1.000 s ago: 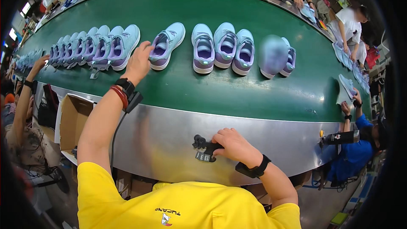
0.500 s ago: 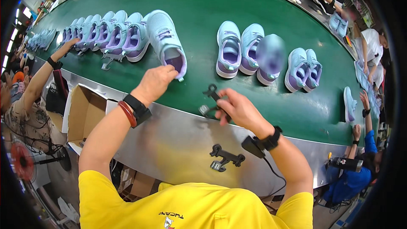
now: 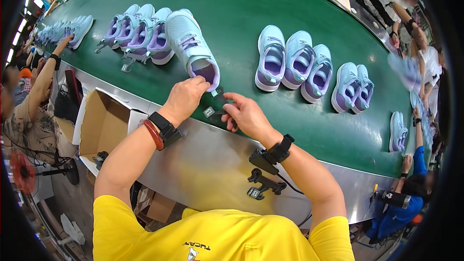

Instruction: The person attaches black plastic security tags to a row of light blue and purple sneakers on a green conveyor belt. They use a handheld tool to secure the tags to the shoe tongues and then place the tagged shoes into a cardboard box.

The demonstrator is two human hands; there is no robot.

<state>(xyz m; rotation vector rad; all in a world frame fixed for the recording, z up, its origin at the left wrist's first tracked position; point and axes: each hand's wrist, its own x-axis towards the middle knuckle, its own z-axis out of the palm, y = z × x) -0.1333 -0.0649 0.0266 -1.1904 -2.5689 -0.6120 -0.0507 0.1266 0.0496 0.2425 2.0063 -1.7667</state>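
Note:
A light-blue sneaker with purple lining (image 3: 191, 43) points away from me on the green tabletop. My left hand (image 3: 184, 97) pinches its heel. Close beside that heel, my right hand (image 3: 247, 116) grips a black plastic shoe hanger (image 3: 221, 100) with a small pale tag; its upper end is near the heel tab, and whether they touch I cannot tell. A second black hanger (image 3: 267, 183) lies on the metal edge in front of me. Left of the held shoe stand several matching sneakers (image 3: 142, 31), with hangers (image 3: 126, 65) at their heels.
Three sneakers (image 3: 297, 60) and a pair (image 3: 349, 87) stand to the right, with more shoes (image 3: 398, 133) farther over. An open cardboard box (image 3: 104, 123) sits at the metal edge. Co-workers' hands (image 3: 68, 38) are on the left and right. A black bottle (image 3: 394, 198) lies at right.
My right hand has brought the hanger leftward to the sneaker's heel, where my left hand still grips. At far left, a co-worker's hand and several shoes have shifted away, leaving a gap in the row.

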